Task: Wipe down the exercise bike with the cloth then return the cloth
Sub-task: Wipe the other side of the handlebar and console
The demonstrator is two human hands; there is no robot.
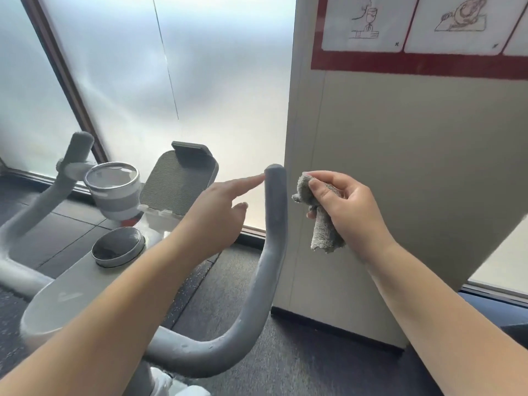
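Judging by its limp, fluffy folds, the grey cloth looks light, soft and easily bunched, so it should mould round the bike's tubes with little force; it is best held as a wad in the palm with enough left free to wrap a bar. The right hand grips it that way, thumb and fingers curled round the middle, with one tuft poking above the fist and a longer tail hanging below it. The cloth sits just to the left of that fist, close beside the upright end of the right handlebar but apart from it. The left hand is spread loosely and holds nothing; its forefinger is stretched out and its tip touches, or nearly touches, the top of the same bar from the far side. The bar looks rigid and rubbery, with droplets showing on its lower bend, so it may be slippery under the cloth there.
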